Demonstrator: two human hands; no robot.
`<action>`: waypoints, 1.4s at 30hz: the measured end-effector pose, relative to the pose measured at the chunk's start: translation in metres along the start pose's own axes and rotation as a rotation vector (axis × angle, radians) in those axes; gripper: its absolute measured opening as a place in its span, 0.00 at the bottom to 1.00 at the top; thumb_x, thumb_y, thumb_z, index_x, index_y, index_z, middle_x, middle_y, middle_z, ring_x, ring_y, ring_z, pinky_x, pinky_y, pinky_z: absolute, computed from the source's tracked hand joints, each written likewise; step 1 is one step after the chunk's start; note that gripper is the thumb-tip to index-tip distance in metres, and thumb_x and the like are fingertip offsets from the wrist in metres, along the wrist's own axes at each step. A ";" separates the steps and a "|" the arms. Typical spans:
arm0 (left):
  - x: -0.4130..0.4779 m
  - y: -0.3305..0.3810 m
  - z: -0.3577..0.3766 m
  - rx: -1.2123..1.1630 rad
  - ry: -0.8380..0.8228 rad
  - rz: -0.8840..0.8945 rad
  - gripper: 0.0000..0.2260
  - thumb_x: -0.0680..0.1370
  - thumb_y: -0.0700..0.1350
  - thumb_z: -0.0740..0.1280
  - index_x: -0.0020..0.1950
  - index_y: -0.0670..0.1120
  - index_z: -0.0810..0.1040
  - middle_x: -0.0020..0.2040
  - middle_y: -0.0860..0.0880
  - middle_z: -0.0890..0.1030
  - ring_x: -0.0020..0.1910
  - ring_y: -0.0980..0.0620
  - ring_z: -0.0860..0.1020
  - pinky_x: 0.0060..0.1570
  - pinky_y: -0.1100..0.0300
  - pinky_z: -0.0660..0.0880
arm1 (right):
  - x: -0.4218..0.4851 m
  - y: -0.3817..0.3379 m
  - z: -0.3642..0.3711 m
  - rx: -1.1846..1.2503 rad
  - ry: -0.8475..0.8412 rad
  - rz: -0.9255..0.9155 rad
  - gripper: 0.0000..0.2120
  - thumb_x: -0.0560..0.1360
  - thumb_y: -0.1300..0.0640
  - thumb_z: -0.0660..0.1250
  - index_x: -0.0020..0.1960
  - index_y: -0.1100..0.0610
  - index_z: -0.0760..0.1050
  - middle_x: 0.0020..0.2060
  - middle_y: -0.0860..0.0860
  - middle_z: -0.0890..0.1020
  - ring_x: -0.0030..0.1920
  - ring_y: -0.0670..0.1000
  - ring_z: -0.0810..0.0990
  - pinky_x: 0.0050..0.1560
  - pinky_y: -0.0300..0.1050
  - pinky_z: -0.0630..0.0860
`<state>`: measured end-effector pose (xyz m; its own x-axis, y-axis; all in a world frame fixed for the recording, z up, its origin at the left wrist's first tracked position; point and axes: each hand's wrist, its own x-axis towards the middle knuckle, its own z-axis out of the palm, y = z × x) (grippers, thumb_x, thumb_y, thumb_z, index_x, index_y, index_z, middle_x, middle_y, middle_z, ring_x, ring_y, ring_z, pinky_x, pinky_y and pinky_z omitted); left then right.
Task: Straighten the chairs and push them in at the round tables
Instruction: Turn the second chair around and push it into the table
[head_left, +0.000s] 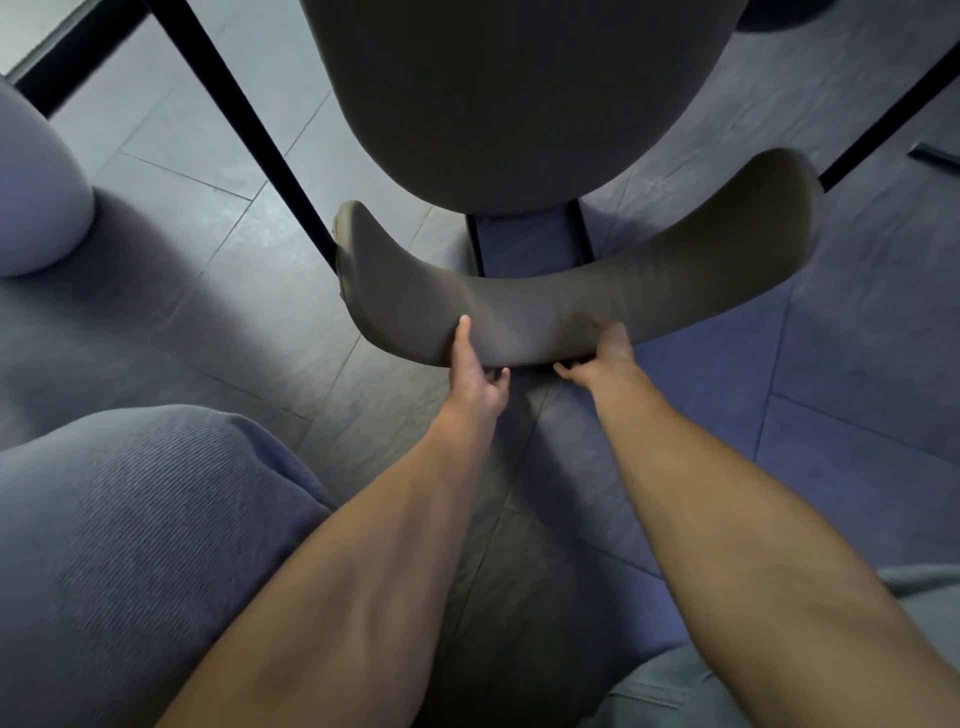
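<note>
Both hands grip the curved backrest (571, 291) of a grey chair: the left hand (475, 371) and the right hand (605, 358) close together at its middle, above the tiled floor (182, 171).

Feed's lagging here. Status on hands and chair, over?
Left hand and right hand both gripping the backrest. Seat straight ahead, over tile floor. Blue chair close at left. Table not visible.

Grey tile floor (171, 332) w/ thin grout lines. Chair (519, 104) stands on it on black legs; pale rounded base (36, 192) at left, poss. another seat.
</note>
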<state>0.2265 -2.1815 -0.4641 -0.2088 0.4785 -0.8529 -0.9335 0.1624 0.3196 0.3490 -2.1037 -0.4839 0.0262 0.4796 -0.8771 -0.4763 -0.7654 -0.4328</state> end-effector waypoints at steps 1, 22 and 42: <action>0.001 0.000 -0.001 0.007 -0.005 0.007 0.24 0.76 0.59 0.69 0.67 0.50 0.74 0.65 0.51 0.79 0.64 0.53 0.75 0.69 0.57 0.66 | -0.002 -0.001 -0.001 0.005 -0.007 0.001 0.20 0.73 0.56 0.66 0.65 0.54 0.73 0.64 0.54 0.77 0.64 0.58 0.73 0.68 0.63 0.66; -0.023 0.023 -0.017 0.174 0.091 0.317 0.22 0.74 0.50 0.75 0.65 0.45 0.75 0.60 0.49 0.82 0.57 0.50 0.81 0.48 0.57 0.82 | -0.041 0.016 0.010 -0.015 0.043 -0.133 0.34 0.68 0.48 0.79 0.68 0.57 0.69 0.60 0.54 0.77 0.54 0.58 0.77 0.50 0.62 0.81; -0.114 0.095 0.037 0.372 -0.035 0.626 0.15 0.75 0.44 0.71 0.60 0.44 0.75 0.53 0.50 0.80 0.50 0.51 0.80 0.34 0.60 0.81 | -0.146 -0.036 0.044 -0.052 0.014 -0.525 0.16 0.68 0.55 0.79 0.50 0.58 0.77 0.45 0.51 0.82 0.42 0.49 0.82 0.30 0.47 0.82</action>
<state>0.1725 -2.1891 -0.3211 -0.6555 0.6045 -0.4527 -0.4801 0.1291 0.8677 0.3239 -2.1277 -0.3308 0.2609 0.7987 -0.5422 -0.3518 -0.4444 -0.8239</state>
